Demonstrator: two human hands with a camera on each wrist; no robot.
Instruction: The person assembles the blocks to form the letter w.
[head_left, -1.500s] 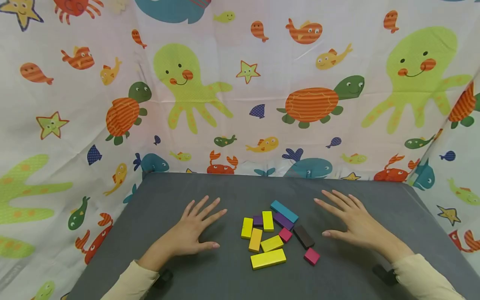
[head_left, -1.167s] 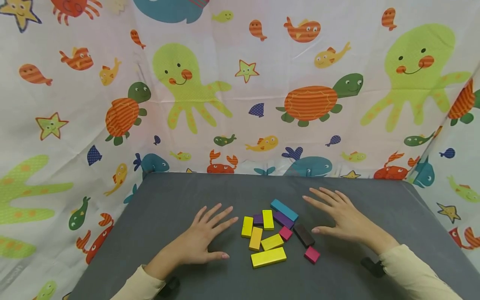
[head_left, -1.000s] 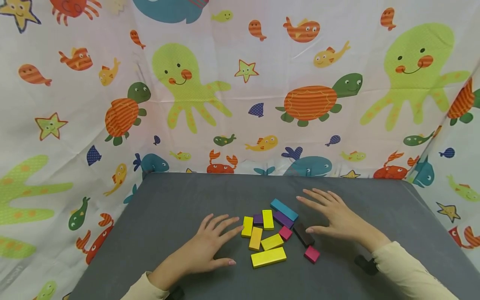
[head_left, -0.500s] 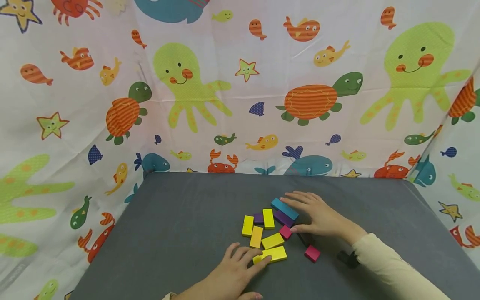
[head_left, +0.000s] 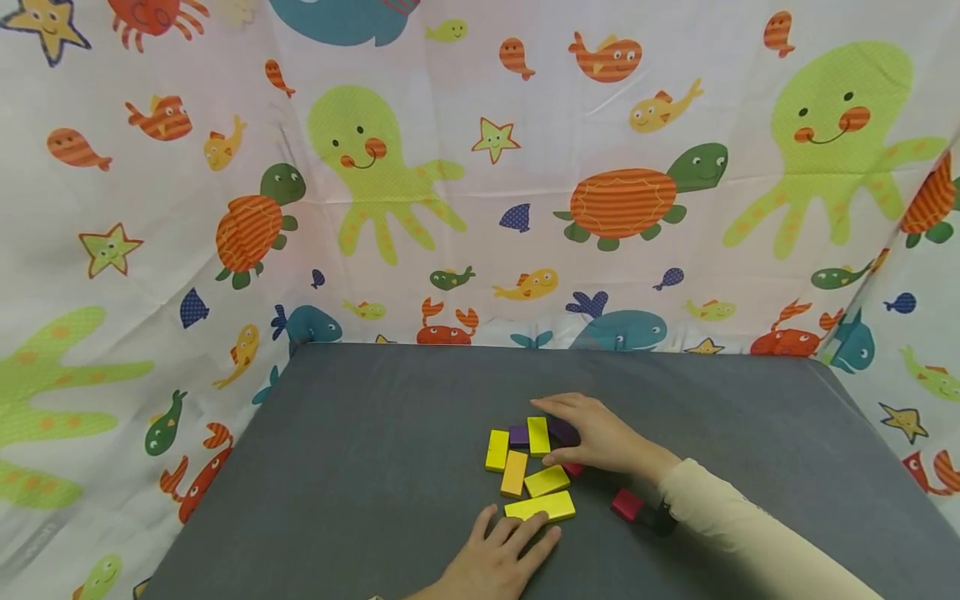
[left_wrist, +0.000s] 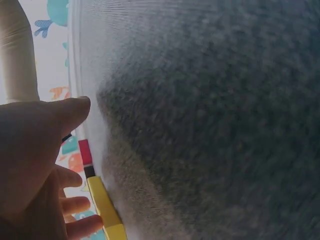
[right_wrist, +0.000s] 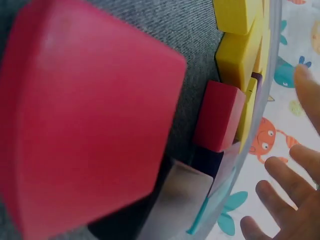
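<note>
My left hand (head_left: 498, 558) is low in the head view, its slightly bent fingertips at the near edge of a long yellow block (head_left: 542, 507). The left wrist view shows its fingers beside that same yellow block (left_wrist: 104, 202). My right hand (head_left: 600, 433) hovers with spread fingers over the right side of the block cluster. Beneath it, a purple block (head_left: 562, 431) shows partly; the dark and blue blocks are hidden in the head view. The right wrist view shows a dark block (right_wrist: 177, 200), a blue block's edge (right_wrist: 199, 217), and my right hand (right_wrist: 290, 200) above them.
Shorter yellow blocks (head_left: 497, 451), an orange-yellow block (head_left: 513, 473) and a small purple block (head_left: 519, 437) lie close together on the grey table (head_left: 360, 467). A red block (head_left: 627, 505) lies apart near the right wrist. A sea-animal curtain (head_left: 480, 192) stands behind.
Both hands have come in from the sides. The left moved right and nearer to the long yellow block; the right moved left over the cluster. The blocks lie as before.
</note>
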